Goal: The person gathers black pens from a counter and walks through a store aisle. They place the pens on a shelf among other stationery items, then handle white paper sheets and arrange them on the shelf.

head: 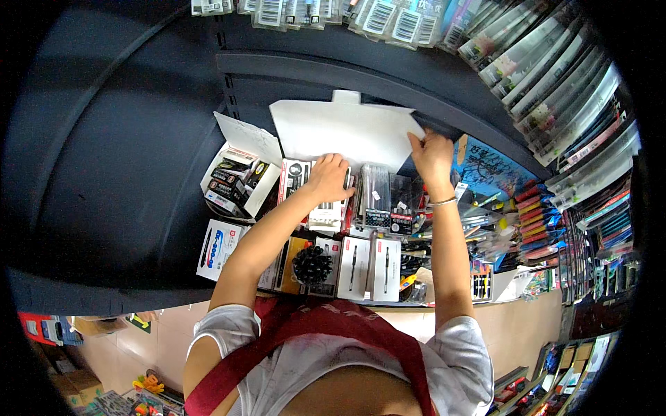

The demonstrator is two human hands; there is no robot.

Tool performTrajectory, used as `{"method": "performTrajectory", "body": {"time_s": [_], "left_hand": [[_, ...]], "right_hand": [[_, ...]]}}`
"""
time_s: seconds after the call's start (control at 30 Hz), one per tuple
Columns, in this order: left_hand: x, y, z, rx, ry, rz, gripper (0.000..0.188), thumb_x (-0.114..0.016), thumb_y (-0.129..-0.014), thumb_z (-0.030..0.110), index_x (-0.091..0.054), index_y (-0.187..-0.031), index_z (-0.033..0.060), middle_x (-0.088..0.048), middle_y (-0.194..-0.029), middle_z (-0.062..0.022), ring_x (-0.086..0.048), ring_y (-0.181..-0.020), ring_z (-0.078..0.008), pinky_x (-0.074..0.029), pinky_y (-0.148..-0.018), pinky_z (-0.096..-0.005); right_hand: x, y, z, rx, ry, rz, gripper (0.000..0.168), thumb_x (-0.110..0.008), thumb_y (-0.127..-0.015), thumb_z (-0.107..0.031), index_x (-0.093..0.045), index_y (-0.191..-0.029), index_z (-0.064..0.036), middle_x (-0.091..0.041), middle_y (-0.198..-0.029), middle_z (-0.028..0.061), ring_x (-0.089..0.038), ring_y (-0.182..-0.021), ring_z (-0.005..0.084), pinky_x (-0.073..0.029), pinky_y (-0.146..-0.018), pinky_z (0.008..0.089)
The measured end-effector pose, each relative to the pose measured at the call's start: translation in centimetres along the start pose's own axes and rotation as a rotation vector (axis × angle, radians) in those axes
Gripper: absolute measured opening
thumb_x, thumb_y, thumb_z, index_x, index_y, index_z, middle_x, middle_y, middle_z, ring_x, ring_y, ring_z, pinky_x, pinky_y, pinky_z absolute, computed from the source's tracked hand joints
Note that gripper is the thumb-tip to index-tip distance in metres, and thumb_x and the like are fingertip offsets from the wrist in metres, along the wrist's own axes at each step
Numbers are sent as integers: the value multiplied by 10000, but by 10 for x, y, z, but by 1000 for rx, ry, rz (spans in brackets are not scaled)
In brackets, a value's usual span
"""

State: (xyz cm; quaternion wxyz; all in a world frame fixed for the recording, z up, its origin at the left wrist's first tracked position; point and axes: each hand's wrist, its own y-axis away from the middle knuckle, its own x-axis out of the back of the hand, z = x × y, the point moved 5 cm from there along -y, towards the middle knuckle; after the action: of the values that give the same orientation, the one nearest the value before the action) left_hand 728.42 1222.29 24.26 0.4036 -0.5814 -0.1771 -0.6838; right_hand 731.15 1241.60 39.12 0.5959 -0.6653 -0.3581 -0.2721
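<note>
My right hand (433, 156) pinches the upper right corner of a large white cardboard lid (346, 130), which stands raised behind rows of small pen boxes. My left hand (329, 178) rests, fingers spread, over the white pen boxes (327, 218) in front of that lid; whether it grips one cannot be told. Just right of it stand clear plastic packs (375, 195) and a dark pack (400, 208). Nearer to me are two upright white pen boxes (355, 268) and a round holder of black pens (313, 265).
An open white carton (263, 192) of small boxes stands at the left, above a white box with a printed pen (218, 249). Loose pens and packs crowd the right. Hanging packets (398, 21) line the top, and a dark shelf edge (333, 65) crosses behind the lid.
</note>
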Motion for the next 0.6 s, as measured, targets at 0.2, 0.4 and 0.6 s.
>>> {"method": "performTrajectory", "body": {"time_s": [0.2, 0.4, 0.6], "left_hand": [[6, -3, 8, -39, 66, -41, 559, -673, -801, 376, -524, -1136, -46, -506, -1169, -209, -464, -1147, -345, -386, -991, -410], [84, 49, 3, 44, 333, 448, 428, -704, -788, 232, -570, -1105, -23, -535, -1143, -197, -491, -1115, -351, -399, -981, -421], [97, 126, -38, 334, 230, 647, 576, -704, -785, 267, -476, -1186, -79, -506, -1162, -257, -464, -1113, -399, -366, -973, -465]], "right_hand": [[8, 11, 42, 108, 112, 50, 339, -721, -775, -280, -663, -966, -7, -673, -786, 202, -648, -678, 349, -515, -628, 388], [80, 34, 8, -45, -368, 347, 398, -743, -766, -93, -571, -1108, 14, -627, -953, 157, -611, -620, 198, -488, -579, 315], [73, 35, -1, 1, -381, 322, 304, -710, -801, -115, -616, -1051, 29, -623, -934, 180, -605, -610, 238, -483, -610, 317]]}}
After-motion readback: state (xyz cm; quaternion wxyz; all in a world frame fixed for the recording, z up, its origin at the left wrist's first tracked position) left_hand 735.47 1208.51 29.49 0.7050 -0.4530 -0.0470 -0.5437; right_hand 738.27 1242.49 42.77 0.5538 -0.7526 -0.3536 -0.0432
